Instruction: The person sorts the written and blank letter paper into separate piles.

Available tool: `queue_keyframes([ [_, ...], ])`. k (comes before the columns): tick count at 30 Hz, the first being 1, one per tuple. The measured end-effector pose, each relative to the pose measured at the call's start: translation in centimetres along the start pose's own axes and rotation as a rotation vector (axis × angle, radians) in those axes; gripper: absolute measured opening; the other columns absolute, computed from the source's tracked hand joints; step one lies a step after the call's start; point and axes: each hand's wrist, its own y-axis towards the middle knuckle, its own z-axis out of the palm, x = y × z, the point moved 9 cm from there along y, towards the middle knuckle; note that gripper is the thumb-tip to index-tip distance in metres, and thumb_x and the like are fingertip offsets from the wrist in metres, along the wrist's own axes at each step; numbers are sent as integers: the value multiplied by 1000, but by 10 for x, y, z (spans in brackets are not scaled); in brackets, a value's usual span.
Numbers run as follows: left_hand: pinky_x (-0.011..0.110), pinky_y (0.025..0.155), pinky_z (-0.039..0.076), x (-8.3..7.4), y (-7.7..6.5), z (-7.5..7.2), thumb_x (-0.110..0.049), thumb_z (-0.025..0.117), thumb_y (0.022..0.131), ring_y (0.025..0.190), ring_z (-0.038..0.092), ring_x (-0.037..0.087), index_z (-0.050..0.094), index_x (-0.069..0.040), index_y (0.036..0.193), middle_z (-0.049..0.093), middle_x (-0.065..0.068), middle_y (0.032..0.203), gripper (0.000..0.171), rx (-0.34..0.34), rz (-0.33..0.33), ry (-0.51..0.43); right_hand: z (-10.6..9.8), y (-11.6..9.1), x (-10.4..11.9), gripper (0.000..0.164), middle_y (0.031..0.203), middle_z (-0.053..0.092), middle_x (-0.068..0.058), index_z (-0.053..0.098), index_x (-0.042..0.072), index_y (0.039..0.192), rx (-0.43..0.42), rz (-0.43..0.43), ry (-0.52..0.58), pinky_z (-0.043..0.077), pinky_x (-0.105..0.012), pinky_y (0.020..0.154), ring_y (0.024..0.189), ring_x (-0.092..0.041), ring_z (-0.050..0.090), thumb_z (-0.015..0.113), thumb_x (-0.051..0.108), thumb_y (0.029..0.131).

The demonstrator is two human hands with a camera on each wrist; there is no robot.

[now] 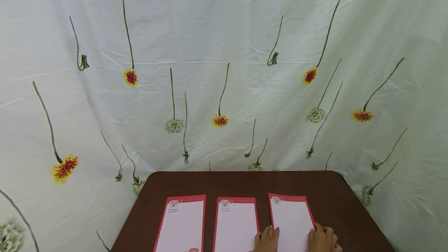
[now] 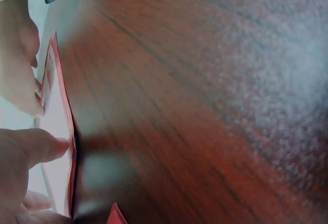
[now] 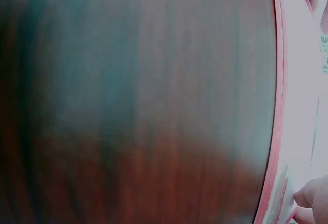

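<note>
Three white paper sheets with red borders lie in a row on a dark brown table: a left sheet (image 1: 182, 224), a middle sheet (image 1: 236, 224) and a right sheet (image 1: 294, 221). The right one is slightly slanted. My left hand (image 1: 266, 239) holds its left edge, the thumb on the paper near the red border (image 2: 66, 101). At the opposite edge, my right hand (image 1: 322, 239) pinches the paper between thumb (image 3: 311, 192) and finger, where layered edges show. Both palms are cut off by the head view's lower border.
The brown table (image 1: 245, 182) has rounded far corners. Behind it and along the sides hangs a pale cloth (image 1: 210, 30) printed with flowers. A white flower picture and small lettering mark the tops of the left and middle sheets.
</note>
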Motion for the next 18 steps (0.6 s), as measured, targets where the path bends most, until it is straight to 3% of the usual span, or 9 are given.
queue_keyframes([
  [9, 40, 98, 41, -5, -4, -3, -67, 69, 90, 133, 56, 17, 62, -17, 141, 67, 6, 140, 71, -64, -4, 41, 0, -2, -2, 29, 113, 52, -33, 64, -10, 116, -8, 24, -1, 32, -73, 89, 113, -56, 45, 61, 11, 96],
  [16, 45, 103, 40, -3, -2, 4, -69, 71, 89, 137, 52, 18, 59, -18, 145, 63, 5, 146, 76, 27, -30, -8, 2, 0, -4, 30, 114, 52, -34, 62, -10, 119, 8, 26, -20, 34, -73, 90, 113, -57, 46, 60, 10, 96],
  [18, 44, 102, 40, -3, -2, 4, -69, 70, 89, 136, 53, 19, 59, -17, 144, 64, 5, 145, 77, 16, -25, -6, 3, 0, -4, 30, 115, 52, -34, 62, -10, 119, 5, 32, -18, 34, -73, 91, 114, -57, 47, 60, 10, 96],
])
